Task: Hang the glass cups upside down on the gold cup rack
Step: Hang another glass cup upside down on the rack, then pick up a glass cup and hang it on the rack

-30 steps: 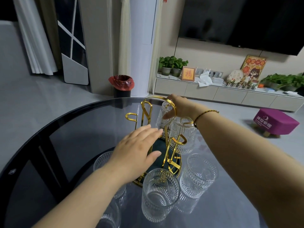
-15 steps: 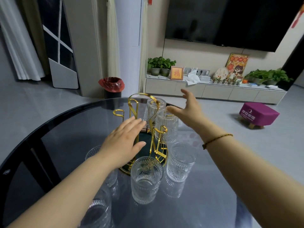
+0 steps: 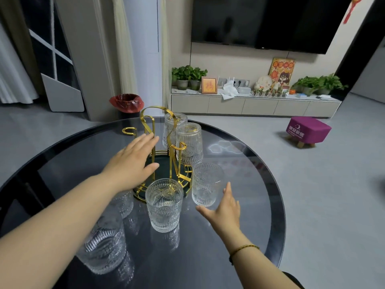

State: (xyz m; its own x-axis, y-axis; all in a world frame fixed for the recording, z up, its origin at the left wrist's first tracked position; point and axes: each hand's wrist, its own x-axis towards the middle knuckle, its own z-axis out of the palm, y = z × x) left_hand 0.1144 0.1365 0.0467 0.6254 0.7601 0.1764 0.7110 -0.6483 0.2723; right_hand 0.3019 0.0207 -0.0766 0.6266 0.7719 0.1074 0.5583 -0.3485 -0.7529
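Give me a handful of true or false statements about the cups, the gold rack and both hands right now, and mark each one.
1. Two glass cups hang upside down on the gold rack. True.
2. The right hand grips a cup. False: it is open beside an upright cup, not closed on it.
3. The left hand is open at the rack. True.
4. Every cup is hung. False: upright cups, like the front cup, stand on the table.
5. The rack lies tipped over. False: it stands upright.
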